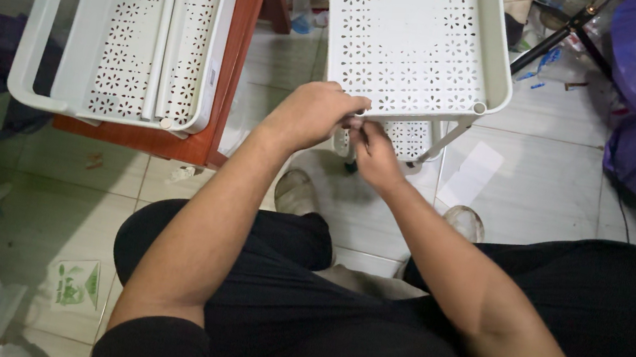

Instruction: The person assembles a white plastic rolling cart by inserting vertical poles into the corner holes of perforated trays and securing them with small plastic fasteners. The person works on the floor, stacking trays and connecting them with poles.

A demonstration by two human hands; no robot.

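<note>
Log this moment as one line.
left hand: on white rack shelf corner | right hand: pinching at same corner | spare shelf: on wooden stool

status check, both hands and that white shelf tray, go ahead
Left hand gripping near edge of white perforated tray. Right hand pinching something small beneath it, unclear what. Spare tray on red stool, off to the side.

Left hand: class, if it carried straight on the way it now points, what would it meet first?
The left hand points up and right, its fingers already against the near rim of the white perforated shelf. It would most likely meet that rim at once, though depth is hard to judge from above.
</note>
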